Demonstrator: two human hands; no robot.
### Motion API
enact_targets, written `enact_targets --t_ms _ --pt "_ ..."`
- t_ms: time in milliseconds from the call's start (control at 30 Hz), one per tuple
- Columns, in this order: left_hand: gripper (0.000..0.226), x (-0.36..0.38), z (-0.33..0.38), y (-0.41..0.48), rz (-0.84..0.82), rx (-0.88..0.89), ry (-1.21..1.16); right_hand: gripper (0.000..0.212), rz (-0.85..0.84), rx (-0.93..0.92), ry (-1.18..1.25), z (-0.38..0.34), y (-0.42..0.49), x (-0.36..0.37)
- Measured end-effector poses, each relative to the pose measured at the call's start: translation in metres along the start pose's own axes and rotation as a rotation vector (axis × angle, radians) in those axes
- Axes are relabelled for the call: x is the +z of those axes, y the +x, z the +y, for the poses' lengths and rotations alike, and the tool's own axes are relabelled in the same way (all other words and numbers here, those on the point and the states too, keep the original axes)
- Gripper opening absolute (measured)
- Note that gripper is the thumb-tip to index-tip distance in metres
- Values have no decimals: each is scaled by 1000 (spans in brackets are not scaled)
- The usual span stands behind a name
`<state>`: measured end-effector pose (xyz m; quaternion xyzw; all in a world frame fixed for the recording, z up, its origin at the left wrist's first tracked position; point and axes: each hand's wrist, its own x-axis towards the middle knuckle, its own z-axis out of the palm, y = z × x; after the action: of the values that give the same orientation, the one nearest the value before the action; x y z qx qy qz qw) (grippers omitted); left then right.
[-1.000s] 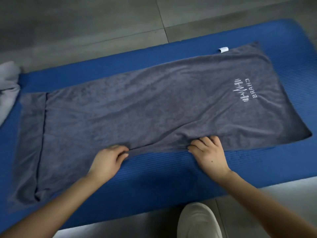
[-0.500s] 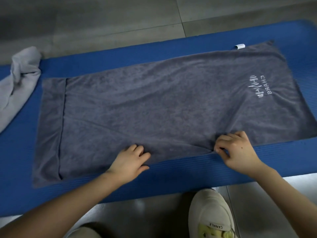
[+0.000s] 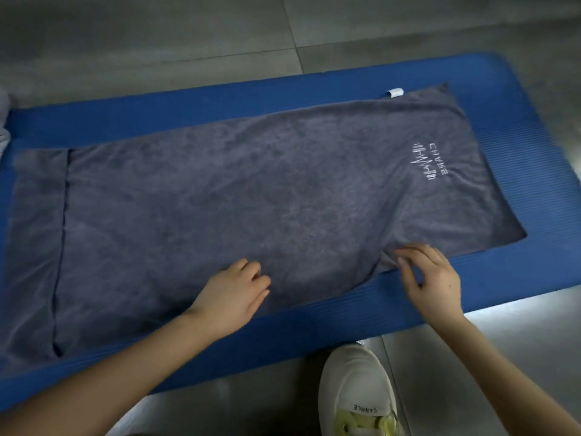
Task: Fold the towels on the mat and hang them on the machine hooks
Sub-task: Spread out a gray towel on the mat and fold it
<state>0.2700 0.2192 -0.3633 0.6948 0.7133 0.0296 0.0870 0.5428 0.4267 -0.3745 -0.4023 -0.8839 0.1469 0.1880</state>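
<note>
A dark grey towel [image 3: 251,199] lies spread flat along the blue mat [image 3: 518,278]. It has a white logo [image 3: 427,163] near its right end and a white tag [image 3: 394,92] at the far edge. Its left end is folded over into a narrow flap [image 3: 37,231]. My left hand [image 3: 232,291] rests palm down on the towel's near edge, fingers relaxed. My right hand [image 3: 430,278] is at the near edge further right. Its fingertips touch a puckered spot of the cloth, with the thumb apart from them.
A light grey towel [image 3: 3,121] shows only as a sliver at the mat's far left end. My white shoe [image 3: 355,391] stands on the grey tiled floor [image 3: 157,33] just in front of the mat. No machine or hooks are in view.
Both hands have slid rightward along the towel's near edge, smoothing it. The right hand's pinch on the edge has loosened into spread fingers. The view shifted, pushing the light grey towel nearly out of frame.
</note>
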Motion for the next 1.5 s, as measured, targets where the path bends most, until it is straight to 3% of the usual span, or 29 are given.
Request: enact_targets --t_ms 133,233,433,633,700,800,933,1233,1500 --pt "9 0 31 67 116 59 -71 37 139 516 -86 42 11 -10" --pt "15 7 56 114 116 74 -76 32 223 849 -182 76 25 -22" --pt "41 26 82 167 65 20 -23 60 155 1137 -279 140 50 -41" --pt "44 40 86 168 -22 52 27 31 190 1060 -348 169 55 -48" --pt "31 42 84 170 46 48 15 31 183 1060 -415 176 52 -54" --pt "45 42 78 181 71 -42 -54 32 122 1000 -506 179 54 -55" --pt "39 38 68 213 150 -162 -62 33 203 833 -547 173 77 -43" --pt "56 42 59 299 59 -306 -2 37 202 558 -306 161 215 -4" --pt "58 49 59 304 57 -293 -3 56 43 710 -194 174 355 23"
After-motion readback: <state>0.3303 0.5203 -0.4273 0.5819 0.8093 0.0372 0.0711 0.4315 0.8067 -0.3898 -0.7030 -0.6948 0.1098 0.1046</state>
